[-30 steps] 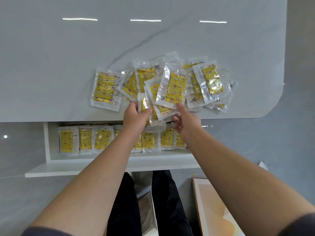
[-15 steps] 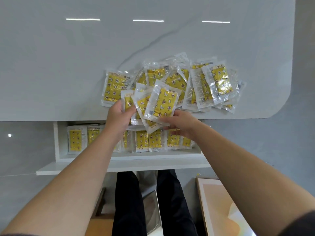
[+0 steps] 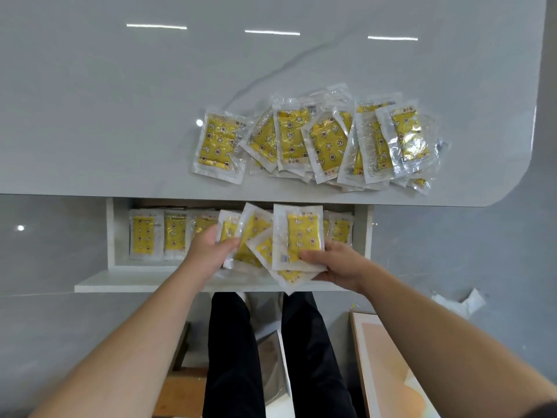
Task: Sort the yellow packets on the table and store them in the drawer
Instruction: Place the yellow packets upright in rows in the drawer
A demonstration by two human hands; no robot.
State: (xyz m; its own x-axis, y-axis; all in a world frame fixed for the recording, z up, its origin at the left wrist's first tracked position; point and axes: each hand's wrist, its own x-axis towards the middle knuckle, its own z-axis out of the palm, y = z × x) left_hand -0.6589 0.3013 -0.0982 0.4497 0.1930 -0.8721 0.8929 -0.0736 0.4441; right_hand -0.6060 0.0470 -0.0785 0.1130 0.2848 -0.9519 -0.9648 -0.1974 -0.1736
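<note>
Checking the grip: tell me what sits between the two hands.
In the head view, a fan of yellow packets spans the gap between the left hand and right hand, both gripping it above the drawer.

Stored packets (image 3: 144,233) line the drawer (image 3: 111,236) back under the table (image 3: 90,176) edge; free room lies in front.

Three strip-light reflections (image 3: 272,32) glare off the white marble table (image 3: 90,116), with a grey vein (image 3: 271,73) crossing it and a rounded right corner. Below it, the glossy grey floor (image 3: 452,236) catches a round light spot (image 3: 20,228). A peach-coloured board (image 3: 391,372) lies there, with crumpled white paper (image 3: 464,301) near it.
</note>
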